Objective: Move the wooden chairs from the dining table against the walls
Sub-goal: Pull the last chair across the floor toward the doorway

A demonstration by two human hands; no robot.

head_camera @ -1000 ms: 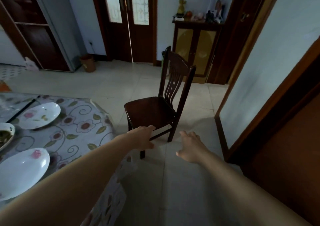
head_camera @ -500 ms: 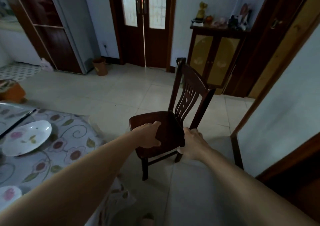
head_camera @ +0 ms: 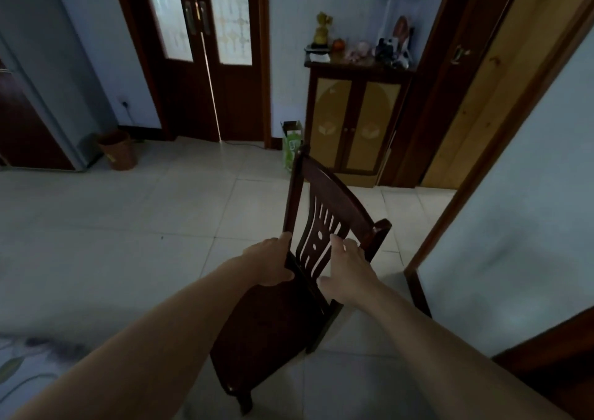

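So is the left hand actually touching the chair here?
Touching. The head view shows the left hand gripping the left post of the wooden chair backrest, fingers wrapped around it.

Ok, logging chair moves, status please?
Left hand grips chair back post. Right hand on the backrest. Chair near right wall; nothing between.

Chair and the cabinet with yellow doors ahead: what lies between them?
In the head view, bare tile floor separates the chair from the cabinet; a green carton stands left of that stretch.
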